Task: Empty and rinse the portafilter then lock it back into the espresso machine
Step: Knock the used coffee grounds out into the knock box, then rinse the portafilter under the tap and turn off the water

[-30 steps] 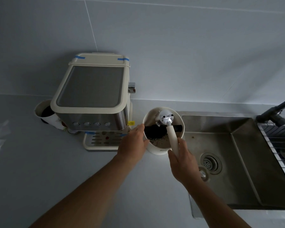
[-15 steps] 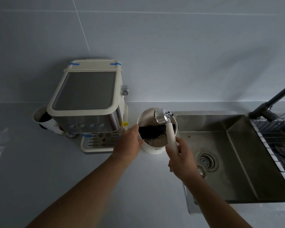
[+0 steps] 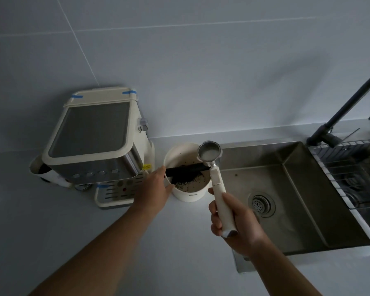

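Note:
My right hand (image 3: 233, 216) grips the cream handle of the portafilter (image 3: 215, 180). Its metal basket (image 3: 209, 152) faces up above the right rim of the white knock box (image 3: 189, 193), and the basket looks empty and pale inside. Dark coffee grounds lie in the knock box under its black bar. My left hand (image 3: 153, 189) rests against the knock box's left side. The cream and steel espresso machine (image 3: 98, 142) stands to the left against the wall.
A steel sink (image 3: 297, 201) with a round drain (image 3: 261, 202) lies right of the knock box. A black faucet (image 3: 342, 112) rises at the sink's far right, beside a wire rack (image 3: 355, 176). A white cup (image 3: 37, 169) sits left of the machine.
The portafilter has turned from basket-down over the knock box to basket-up and has risen slightly toward the right rim. My left hand stays on the knock box.

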